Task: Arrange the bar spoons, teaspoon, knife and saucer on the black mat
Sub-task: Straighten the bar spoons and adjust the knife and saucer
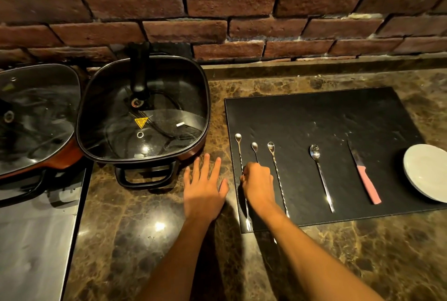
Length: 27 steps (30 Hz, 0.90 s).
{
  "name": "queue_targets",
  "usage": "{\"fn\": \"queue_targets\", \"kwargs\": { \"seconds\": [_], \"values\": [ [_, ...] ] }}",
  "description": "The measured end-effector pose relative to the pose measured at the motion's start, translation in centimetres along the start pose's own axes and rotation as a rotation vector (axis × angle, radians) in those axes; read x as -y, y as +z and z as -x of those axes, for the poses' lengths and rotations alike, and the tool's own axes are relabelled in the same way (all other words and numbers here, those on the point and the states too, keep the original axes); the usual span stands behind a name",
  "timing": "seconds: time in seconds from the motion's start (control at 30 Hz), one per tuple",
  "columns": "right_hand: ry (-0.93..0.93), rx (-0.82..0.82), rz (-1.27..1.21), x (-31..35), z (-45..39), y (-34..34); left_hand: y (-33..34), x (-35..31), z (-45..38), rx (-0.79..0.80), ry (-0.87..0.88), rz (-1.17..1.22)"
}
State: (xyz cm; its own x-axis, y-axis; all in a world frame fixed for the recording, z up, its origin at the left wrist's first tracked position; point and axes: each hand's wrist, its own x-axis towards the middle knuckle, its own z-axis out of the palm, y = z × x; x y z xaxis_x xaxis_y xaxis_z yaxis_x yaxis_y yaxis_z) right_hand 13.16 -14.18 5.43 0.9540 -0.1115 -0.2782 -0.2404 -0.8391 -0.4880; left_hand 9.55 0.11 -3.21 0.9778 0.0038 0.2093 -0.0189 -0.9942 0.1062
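The only sign that can be made out is a yellow warning triangle (141, 122) stuck on the glass lid (145, 107) of the square electric pan (188, 153) nearest the mat. Inside the triangle are wavy black lines — the usual hot-surface mark. A thin line of print runs along the triangle's top edge, too small to read. A small white tag (180, 124) lies under the same lid — no lettering can be made out on it.
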Motion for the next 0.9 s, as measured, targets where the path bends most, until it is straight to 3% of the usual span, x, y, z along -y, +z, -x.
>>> {"fn": "queue_targets", "kwargs": {
  "seconds": [0.13,0.3,0.4,0.9],
  "values": [
    [0.011,0.013,-0.058,-0.1,-0.1,-0.2,-0.1,0.0,0.0,0.011,0.0,-0.002],
    [0.06,-0.098,-0.132,-2.8,0.5,-1.7,0.1,0.0,0.1,-0.024,0.01,-0.007],
    [0.122,-0.024,-0.08,-4.8,1.7,-2.1,0.1,0.0,0.1,-0.042,0.005,-0.012],
    [0.013,0.011,0.023,-3.3,0.5,-2.3,0.5,0.1,0.1,-0.041,-0.011,0.021]
  ]
}}
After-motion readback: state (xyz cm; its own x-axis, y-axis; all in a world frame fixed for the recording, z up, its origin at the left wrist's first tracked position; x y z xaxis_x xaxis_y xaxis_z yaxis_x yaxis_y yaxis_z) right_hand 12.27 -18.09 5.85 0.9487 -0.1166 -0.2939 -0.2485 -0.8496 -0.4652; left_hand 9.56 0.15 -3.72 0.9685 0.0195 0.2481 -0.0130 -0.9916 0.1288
